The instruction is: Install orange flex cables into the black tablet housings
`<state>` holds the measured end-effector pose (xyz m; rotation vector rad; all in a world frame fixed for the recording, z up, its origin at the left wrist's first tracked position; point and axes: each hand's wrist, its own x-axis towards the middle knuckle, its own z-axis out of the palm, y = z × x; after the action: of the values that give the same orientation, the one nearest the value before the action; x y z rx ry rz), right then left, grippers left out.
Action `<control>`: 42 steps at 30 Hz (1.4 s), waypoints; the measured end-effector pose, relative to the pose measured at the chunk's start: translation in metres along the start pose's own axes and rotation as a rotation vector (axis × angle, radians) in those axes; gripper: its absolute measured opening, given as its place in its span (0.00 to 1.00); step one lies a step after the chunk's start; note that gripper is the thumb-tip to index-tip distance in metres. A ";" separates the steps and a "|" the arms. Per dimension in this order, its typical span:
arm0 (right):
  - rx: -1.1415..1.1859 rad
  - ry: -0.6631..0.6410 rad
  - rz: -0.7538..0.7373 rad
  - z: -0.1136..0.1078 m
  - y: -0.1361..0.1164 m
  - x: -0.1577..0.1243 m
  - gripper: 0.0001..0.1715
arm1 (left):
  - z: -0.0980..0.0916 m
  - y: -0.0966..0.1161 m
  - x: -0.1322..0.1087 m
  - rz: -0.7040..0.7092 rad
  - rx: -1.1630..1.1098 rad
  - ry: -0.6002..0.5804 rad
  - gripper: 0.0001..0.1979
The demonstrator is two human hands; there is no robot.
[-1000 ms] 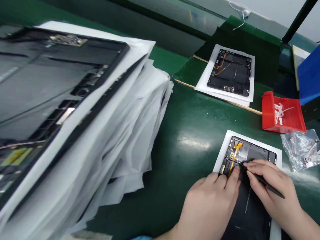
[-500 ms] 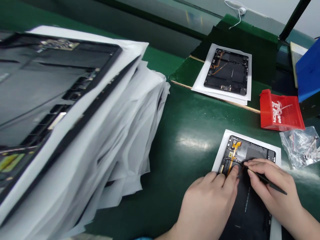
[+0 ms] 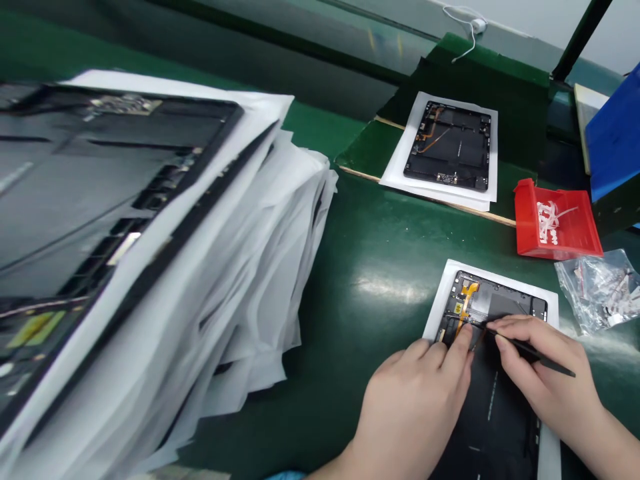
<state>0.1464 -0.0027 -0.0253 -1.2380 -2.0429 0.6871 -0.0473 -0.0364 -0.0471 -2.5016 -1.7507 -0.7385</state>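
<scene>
Now your right hand (image 3: 545, 380) pinches a black spudger (image 3: 540, 353), its tip just beside the orange flex cable (image 3: 465, 303) of the open tablet (image 3: 505, 300) on a white sheet (image 3: 440, 313) beneath your hands, while your unclamped left hand (image 3: 413, 407) presses its fingertips (image 3: 467, 335) on the tablet.

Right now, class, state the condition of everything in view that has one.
Near tablet: back open, orange ribbon showing.
Left hand: pressing the near tablet.
Right hand: holding a black pick.
Far tablet: back open, on white paper.
Red bin: holding white scraps.
Plastic bag: crumpled.
</scene>
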 end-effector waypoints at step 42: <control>0.064 0.074 0.052 0.006 0.000 -0.001 0.07 | -0.006 -0.005 0.004 -0.109 0.067 0.075 0.11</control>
<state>0.1421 -0.0037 -0.0298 -1.2644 -1.9203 0.7147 -0.0535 -0.0327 -0.0415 -2.3210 -1.8659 -0.7551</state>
